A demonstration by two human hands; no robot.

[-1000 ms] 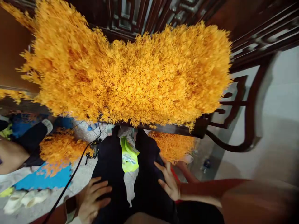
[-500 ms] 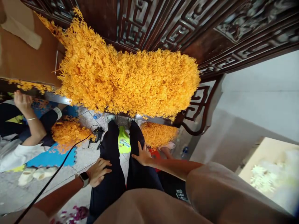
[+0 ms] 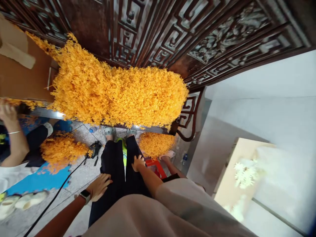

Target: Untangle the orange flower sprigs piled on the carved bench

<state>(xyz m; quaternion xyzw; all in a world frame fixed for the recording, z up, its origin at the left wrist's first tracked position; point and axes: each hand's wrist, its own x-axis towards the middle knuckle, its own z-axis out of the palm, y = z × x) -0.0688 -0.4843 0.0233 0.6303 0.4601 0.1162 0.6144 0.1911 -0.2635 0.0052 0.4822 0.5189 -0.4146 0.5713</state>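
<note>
Orange sprigs (image 3: 118, 95) lie heaped along a dark wooden bench (image 3: 158, 130), beyond the knees and well apart from both hands, as we look down on the left hand (image 3: 100, 187), open with fingers loosely spread on one leg of the dark trousers (image 3: 112, 161), and the right hand (image 3: 138, 163), open over the other knee. We cannot make out a brand on the left wrist's watch (image 3: 85, 195). Farther out, we see a carved backrest (image 3: 172, 33), a cardboard box (image 3: 22, 79) and, at left, another person's raised hand (image 3: 8, 112).
</note>
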